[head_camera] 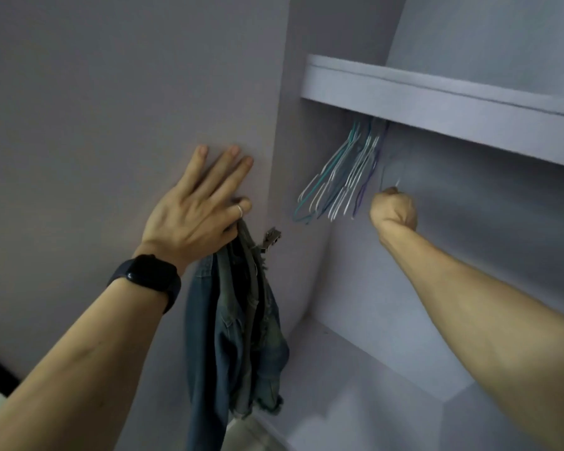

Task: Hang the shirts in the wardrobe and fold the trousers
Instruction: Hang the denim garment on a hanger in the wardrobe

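My left hand (196, 206) presses its straight fingers flat against the lilac wardrobe door (111, 109), while its thumb hooks a bunch of denim garments (238, 323) that hangs down below the palm. A black watch sits on that wrist. Inside the wardrobe, my right hand (394, 208) is clenched round the thin wire of a hanger (384, 177), just right of a bunch of several wire hangers (339, 177) in green, white and purple. These hang tilted from under the shelf. The rail itself is hidden.
A thick lilac shelf (437, 99) runs across the wardrobe above the hangers. A metal door hinge (271, 238) sticks out beside the denim. The wardrobe floor panel (355, 402) lies below, and a dark strip and a pale floor show at the bottom left.
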Demonstrator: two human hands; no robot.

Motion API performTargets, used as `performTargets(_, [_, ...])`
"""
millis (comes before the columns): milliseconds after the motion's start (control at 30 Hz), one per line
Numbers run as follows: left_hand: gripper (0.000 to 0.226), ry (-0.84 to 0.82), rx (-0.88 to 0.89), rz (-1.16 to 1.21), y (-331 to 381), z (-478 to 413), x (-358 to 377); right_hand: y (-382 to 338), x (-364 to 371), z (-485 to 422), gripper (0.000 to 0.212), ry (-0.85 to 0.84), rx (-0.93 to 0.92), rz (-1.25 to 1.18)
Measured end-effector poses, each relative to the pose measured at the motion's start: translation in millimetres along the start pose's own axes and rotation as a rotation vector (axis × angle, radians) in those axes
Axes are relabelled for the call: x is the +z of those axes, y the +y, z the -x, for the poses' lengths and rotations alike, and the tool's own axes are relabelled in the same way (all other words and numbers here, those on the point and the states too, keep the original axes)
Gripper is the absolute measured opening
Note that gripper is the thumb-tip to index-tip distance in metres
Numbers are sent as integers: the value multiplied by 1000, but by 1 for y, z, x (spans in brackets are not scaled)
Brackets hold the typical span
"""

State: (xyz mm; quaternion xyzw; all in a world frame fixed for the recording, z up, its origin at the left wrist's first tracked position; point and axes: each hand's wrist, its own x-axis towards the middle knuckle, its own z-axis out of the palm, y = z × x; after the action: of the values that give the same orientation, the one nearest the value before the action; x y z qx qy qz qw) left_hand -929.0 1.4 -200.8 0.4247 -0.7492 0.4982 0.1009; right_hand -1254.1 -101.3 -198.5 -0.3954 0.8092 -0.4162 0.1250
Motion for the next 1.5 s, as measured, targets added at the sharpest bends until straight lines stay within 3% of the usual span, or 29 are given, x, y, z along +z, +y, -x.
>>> performTargets(167, [15, -88, -37, 125, 0, -6, -17, 24, -50, 23, 49, -5, 2, 44])
performTargets(333, [13, -231, -222, 378, 18, -10, -45, 83, -101, 81, 44, -76, 10, 63])
performTargets(467, [41, -439, -398, 619, 54, -1, -78, 132, -136, 141, 40, -132, 31, -3])
performTargets(567, [31, -613, -504, 835, 78, 1, -99, 158, -158, 185, 45, -116, 4, -65])
performTargets(667, [36, -654, -399, 977, 102, 5, -110, 176, -177, 221, 47, -132, 6, -163])
performTargets(867, [84, -742, -93, 1199, 143, 9, -122, 191, -202, 275, 43, -313, 178, -520])
performTargets(967, [62, -734, -22, 1207, 153, 5, -117, 198, -211, 292, 45, -439, 226, -623])
performTargets(1067, [28, -667, 3, 1239, 155, -2, -117, 209, -216, 301, 43, -475, 142, -474])
performTargets(1133, [29, -627, 136, 1181, 157, -8, -121, 208, -222, 304, 23, -549, 84, -352])
performTargets(1200, [34, -585, 287, 1111, 161, -13, -129, 197, -224, 301, 29, -623, 159, -472])
performTargets(1267, [34, -544, 421, 1059, 166, -16, -141, 182, -225, 286, 41, -541, 320, -796])
performTargets(1367, [34, -534, 521, 1053, 176, -20, -153, 157, -236, 248, 24, -405, 530, -1072])
performTargets(1433, [47, -538, 481, 1148, 180, -24, -155, 150, -251, 226, 31, -344, 499, -954])
performTargets(1500, [75, -578, 370, 1280, 182, -31, -158, 155, -267, 214, 36, -176, 412, -746])
